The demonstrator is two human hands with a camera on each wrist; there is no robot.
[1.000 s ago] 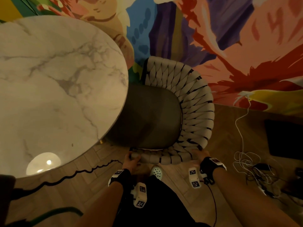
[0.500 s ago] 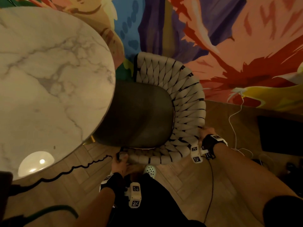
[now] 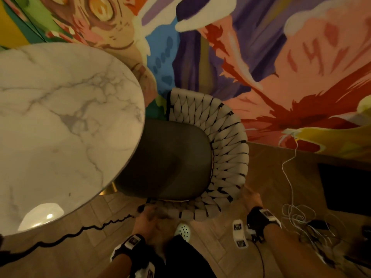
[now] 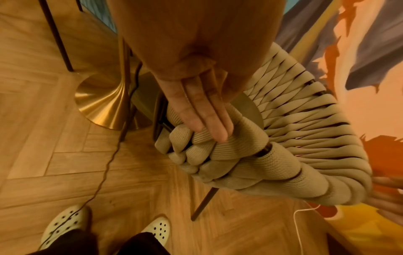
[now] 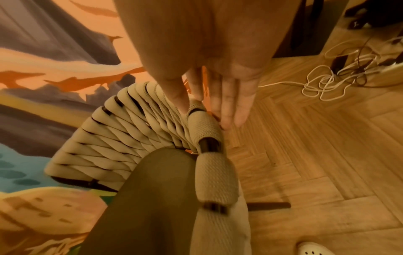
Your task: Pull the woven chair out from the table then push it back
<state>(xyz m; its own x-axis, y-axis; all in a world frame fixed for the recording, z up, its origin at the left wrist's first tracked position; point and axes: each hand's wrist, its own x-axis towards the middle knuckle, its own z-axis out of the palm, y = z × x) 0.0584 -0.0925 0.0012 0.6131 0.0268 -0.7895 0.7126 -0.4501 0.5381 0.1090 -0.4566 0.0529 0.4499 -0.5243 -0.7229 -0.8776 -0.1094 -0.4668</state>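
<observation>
tucked partly under the round marble bench (image 3: 60, 125) again, seat edge hidden beneath its rim, closer in than a second ago: push-back looks nearly finished. woven chair (image 3: 226, 153): pale knitted straps wrapped round a dark frame, curved back, dark smooth seat, thin dark legs on the herringbone floor. left hand (image 4: 196, 110) laid on the near end of the rim, fingers straight, pressing, gripping nothing. right hand (image 5: 220, 96) flat against the rim's outer side, fingers straight, likewise holding nothing.
</observation>
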